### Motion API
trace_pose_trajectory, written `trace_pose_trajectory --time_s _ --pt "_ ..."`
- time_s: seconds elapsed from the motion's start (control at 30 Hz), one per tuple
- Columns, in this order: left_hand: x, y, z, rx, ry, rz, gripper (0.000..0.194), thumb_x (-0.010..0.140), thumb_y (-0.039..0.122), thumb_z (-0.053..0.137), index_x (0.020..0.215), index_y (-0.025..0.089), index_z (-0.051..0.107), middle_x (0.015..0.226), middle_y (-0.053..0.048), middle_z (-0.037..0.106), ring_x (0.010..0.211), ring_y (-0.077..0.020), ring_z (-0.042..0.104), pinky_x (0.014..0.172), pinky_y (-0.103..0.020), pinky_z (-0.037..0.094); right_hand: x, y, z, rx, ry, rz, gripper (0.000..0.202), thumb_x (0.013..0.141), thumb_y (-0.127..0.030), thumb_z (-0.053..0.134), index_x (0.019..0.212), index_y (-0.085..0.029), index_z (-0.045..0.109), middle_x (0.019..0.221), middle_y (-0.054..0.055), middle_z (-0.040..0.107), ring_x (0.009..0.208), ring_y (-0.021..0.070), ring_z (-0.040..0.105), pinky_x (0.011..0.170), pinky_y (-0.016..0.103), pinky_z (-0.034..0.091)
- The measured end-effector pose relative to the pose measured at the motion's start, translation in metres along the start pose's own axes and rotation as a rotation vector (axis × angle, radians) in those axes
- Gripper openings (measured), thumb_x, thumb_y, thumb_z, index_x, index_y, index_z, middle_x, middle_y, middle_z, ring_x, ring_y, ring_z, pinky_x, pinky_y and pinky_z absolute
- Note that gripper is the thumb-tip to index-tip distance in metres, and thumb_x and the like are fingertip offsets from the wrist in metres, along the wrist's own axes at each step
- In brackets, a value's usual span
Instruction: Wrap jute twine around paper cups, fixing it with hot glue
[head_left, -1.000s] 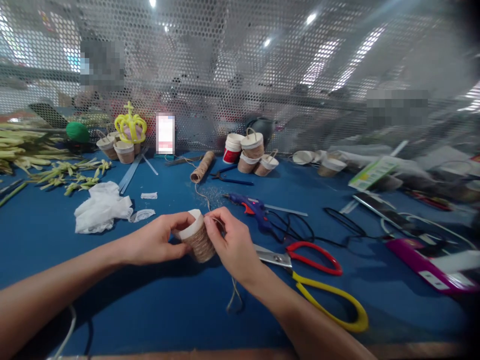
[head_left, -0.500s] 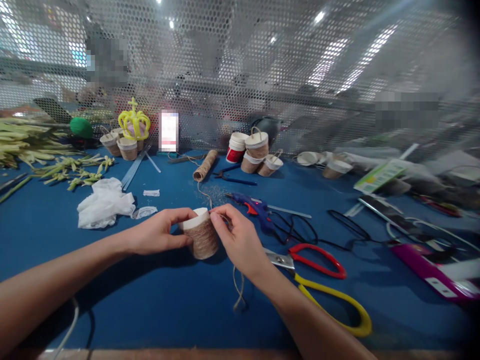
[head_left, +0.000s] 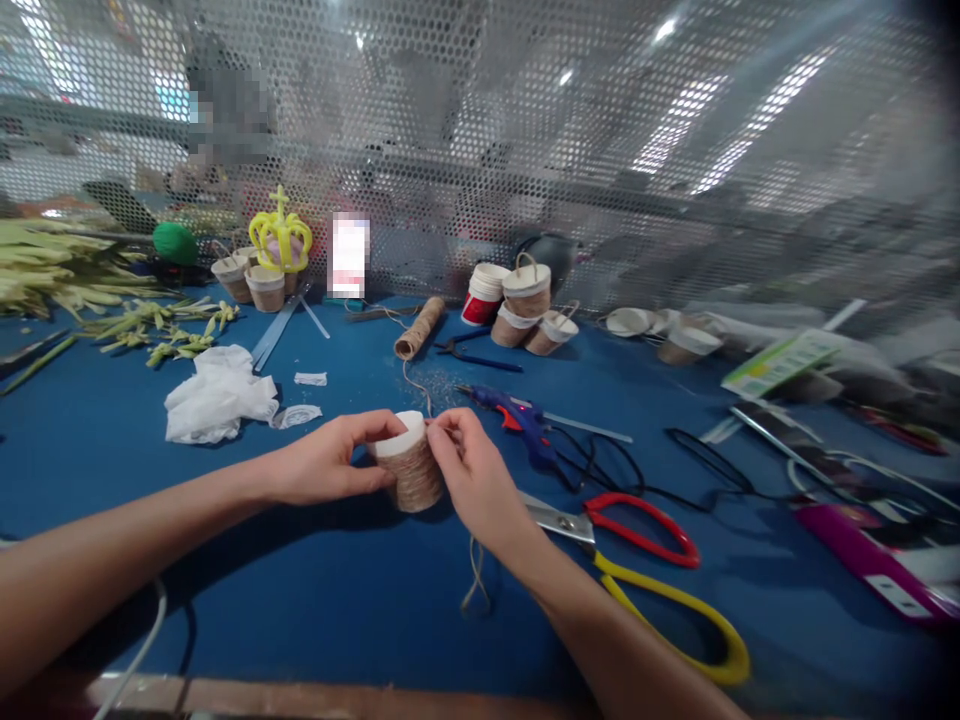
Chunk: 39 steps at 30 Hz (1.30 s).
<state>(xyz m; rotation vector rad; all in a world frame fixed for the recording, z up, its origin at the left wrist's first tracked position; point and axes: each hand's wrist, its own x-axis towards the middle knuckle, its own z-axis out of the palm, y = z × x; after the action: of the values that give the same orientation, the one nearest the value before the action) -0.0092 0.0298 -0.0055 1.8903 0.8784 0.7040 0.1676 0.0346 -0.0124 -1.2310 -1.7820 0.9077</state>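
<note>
A white paper cup (head_left: 417, 475) wrapped in brown twine is tilted above the blue table. My left hand (head_left: 330, 460) grips it from the left, fingers inside the rim and thumb against the wrapped side. At its right edge, my right hand (head_left: 472, 465) pinches the twine (head_left: 417, 378), thumb and forefinger pressed together near the rim. That strand runs back to a twine roll (head_left: 420, 328), and a loose end dangles below my right wrist. Scissors (head_left: 570, 522) with red and yellow handles lie partly under my right forearm.
Right of the cup lies a blue glue gun (head_left: 525, 425) with a black cord; behind it are pliers (head_left: 480, 357). Several twine-wrapped cups (head_left: 525, 290) stand at the back. White crumpled material (head_left: 217, 395) lies left, a purple power strip (head_left: 862, 560) right. A perforated metal screen (head_left: 450, 130) rises behind.
The whole view has shifted slightly, so things sit a little further right. Both hands keep the same hold on the cup and twine.
</note>
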Motion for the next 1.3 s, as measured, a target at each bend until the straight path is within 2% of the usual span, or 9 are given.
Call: trace_pose_trajectory --time_s 0.1,0.27,0.43,0.63,0.83,1.0,1.2,1.3 --pt "-0.001 -0.001 0.001 -0.005 0.02 0.017 0.018 0.072 0.012 0.053 0.089 0.014 0.049 0.084 -0.001 0.055 0.077 -0.0129 0.05 0.073 -0.024 0.041 0.0 -0.002 0.001 0.077 -0.031 0.052 0.02 0.084 -0.033 0.038 0.096 -0.017 0.042 0.078 0.002 0.055 0.071 0.0141 0.054 0.064 0.027 0.043" --pt "0.001 -0.001 -0.001 -0.028 0.061 0.03 0.018 0.073 0.015 0.054 0.091 0.014 0.05 0.086 -0.001 0.055 0.078 -0.0129 0.051 0.074 -0.025 0.042 0.0 -0.003 0.002 0.094 -0.098 0.028 0.028 0.086 -0.036 0.034 0.102 -0.017 0.046 0.1 0.008 0.059 0.094 0.0157 0.054 0.082 0.03 0.041" --pt "0.002 0.001 -0.002 -0.019 0.067 0.015 0.018 0.073 0.015 0.054 0.091 0.014 0.052 0.085 -0.001 0.058 0.078 -0.0132 0.053 0.072 -0.024 0.042 0.001 0.005 0.004 0.166 -0.172 0.051 0.042 0.081 -0.04 0.045 0.112 -0.012 0.04 0.106 0.012 0.056 0.097 0.0189 0.054 0.084 0.034 0.042" --pt "0.001 0.007 -0.001 0.048 0.072 0.007 0.02 0.072 0.019 0.058 0.091 0.014 0.055 0.084 0.0 0.06 0.078 -0.0132 0.054 0.071 -0.022 0.042 0.001 0.004 0.003 0.186 -0.164 0.107 0.04 0.08 -0.041 0.046 0.108 -0.013 0.045 0.102 0.011 0.058 0.093 0.0194 0.055 0.082 0.034 0.043" --pt "0.001 0.013 -0.002 -0.028 0.046 -0.042 0.014 0.075 0.02 0.054 0.085 0.011 0.056 0.079 -0.002 0.062 0.073 -0.013 0.055 0.068 -0.022 0.043 -0.001 0.003 0.003 0.111 -0.16 -0.023 0.042 0.079 -0.04 0.05 0.112 -0.015 0.04 0.105 0.01 0.057 0.095 0.0184 0.055 0.084 0.034 0.043" --pt "0.0 0.011 -0.005 -0.07 0.02 -0.017 0.014 0.077 0.017 0.048 0.085 0.011 0.058 0.083 -0.003 0.063 0.078 -0.0137 0.056 0.072 -0.023 0.042 -0.003 0.003 0.004 -0.011 -0.104 -0.091 0.046 0.076 -0.042 0.054 0.112 -0.017 0.041 0.11 0.01 0.055 0.098 0.0201 0.054 0.086 0.036 0.042" --pt "0.001 0.012 -0.005 -0.008 0.07 -0.056 0.011 0.075 0.016 0.047 0.073 0.011 0.057 0.071 0.0 0.06 0.068 -0.011 0.053 0.065 -0.02 0.04 -0.004 0.005 0.005 -0.135 -0.092 -0.116 0.049 0.074 -0.043 0.057 0.114 -0.018 0.041 0.11 0.01 0.055 0.1 0.0224 0.053 0.085 0.039 0.042" --pt "0.002 0.012 -0.005 0.054 0.084 -0.057 0.013 0.075 0.018 0.047 0.07 0.012 0.057 0.067 0.001 0.058 0.064 -0.0103 0.051 0.062 -0.019 0.039 -0.005 0.004 0.005 -0.201 -0.041 -0.18 0.049 0.074 -0.041 0.058 0.114 -0.018 0.042 0.111 0.011 0.053 0.101 0.0226 0.051 0.086 0.04 0.042"
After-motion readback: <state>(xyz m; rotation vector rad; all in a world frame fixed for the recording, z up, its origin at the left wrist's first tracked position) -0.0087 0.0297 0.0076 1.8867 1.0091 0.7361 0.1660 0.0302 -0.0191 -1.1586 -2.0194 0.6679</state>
